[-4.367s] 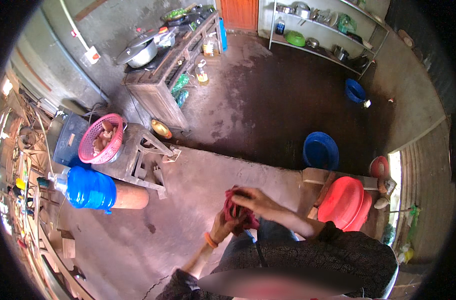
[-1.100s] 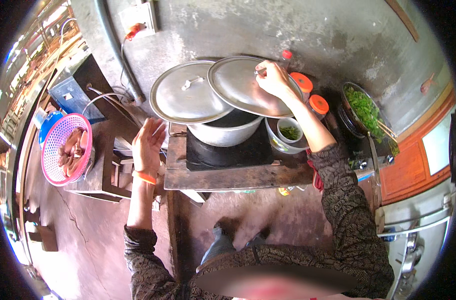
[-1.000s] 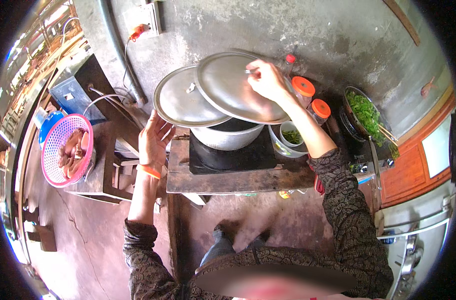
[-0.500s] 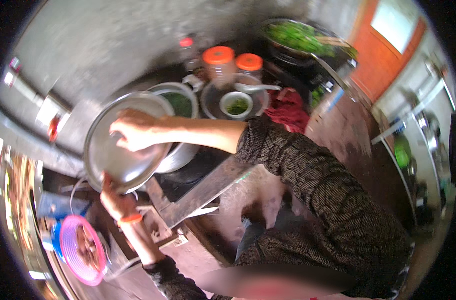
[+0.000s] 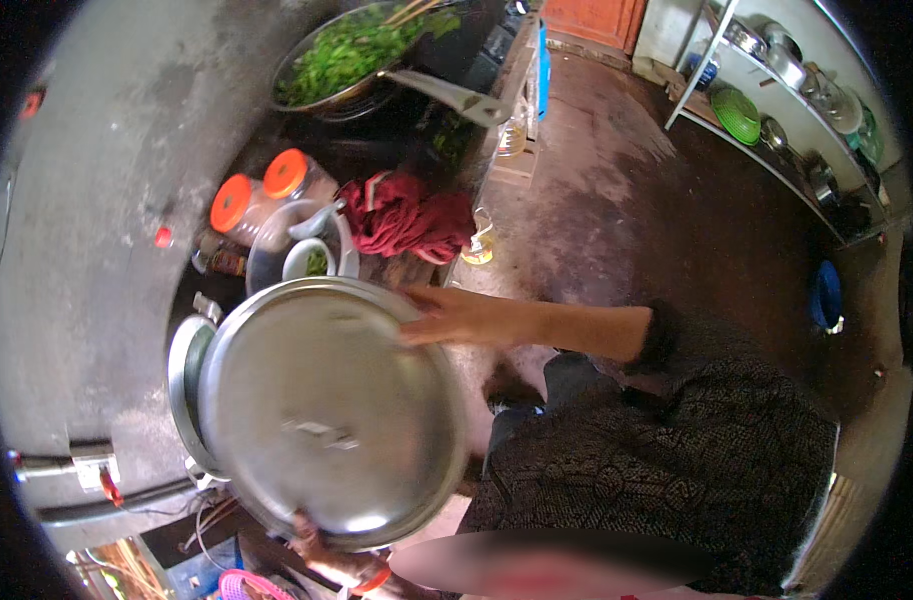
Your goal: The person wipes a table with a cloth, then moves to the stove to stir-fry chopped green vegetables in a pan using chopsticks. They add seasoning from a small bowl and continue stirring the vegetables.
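A large round metal pot lid (image 5: pixel 327 420) lies across my front, its knob side facing up. My left hand (image 5: pixel 327 555), with an orange band at the wrist, grips the lid's near rim, thumb on top. My right hand (image 5: pixel 457 316) holds the rim at the upper right, fingers partly hidden under the edge. Past the lid's left side shows part of a metal pot (image 5: pixel 180 385), mostly covered from sight. Just beyond the lid, a small white bowl (image 5: pixel 297 262) of chopped greens sits in a wider clear bowl (image 5: pixel 264 245) beside a pale spoon (image 5: pixel 317 220).
Two orange-lidded jars (image 5: pixel 239 205) and a dark red cloth (image 5: pixel 407 222) are on the counter. Farther back, a pan (image 5: pixel 287 85) of leafy greens has its handle (image 5: pixel 457 98) pointing right. Shelves (image 5: pixel 777 165) with cookware stand right; a pink basket (image 5: pixel 247 588) is lower left.
The lid has come right and nearer, away from the pot. My right hand has moved from above the lid's middle to its right rim. The view has turned right.
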Available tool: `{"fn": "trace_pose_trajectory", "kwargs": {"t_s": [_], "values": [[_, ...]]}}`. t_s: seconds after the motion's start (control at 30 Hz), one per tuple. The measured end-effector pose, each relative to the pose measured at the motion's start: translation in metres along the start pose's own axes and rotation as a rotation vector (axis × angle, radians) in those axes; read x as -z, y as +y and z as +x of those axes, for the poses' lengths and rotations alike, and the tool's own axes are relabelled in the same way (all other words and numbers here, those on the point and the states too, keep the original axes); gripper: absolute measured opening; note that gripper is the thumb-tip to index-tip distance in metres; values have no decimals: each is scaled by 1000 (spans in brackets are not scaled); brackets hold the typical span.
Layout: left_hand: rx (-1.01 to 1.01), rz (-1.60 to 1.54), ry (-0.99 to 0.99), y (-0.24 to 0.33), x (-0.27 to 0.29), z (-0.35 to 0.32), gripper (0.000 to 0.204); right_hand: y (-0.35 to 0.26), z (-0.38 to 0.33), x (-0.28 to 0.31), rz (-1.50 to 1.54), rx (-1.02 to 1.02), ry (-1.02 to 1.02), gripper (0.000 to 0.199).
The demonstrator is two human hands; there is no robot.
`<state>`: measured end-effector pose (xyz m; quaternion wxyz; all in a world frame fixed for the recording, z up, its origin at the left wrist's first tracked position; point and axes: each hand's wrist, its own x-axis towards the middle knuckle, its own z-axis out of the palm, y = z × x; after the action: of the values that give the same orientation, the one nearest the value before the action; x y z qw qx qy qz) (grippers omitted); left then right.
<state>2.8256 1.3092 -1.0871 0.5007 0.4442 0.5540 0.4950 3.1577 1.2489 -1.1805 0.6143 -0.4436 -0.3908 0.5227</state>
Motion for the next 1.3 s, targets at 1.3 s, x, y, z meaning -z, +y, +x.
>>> {"fn": "trace_pose_trajectory", "kwargs": {"t_s": [1.3], "values": [[934,-318,-895,-217,-453,-109,50,186,-223,313,353,-399,912,45]]}}
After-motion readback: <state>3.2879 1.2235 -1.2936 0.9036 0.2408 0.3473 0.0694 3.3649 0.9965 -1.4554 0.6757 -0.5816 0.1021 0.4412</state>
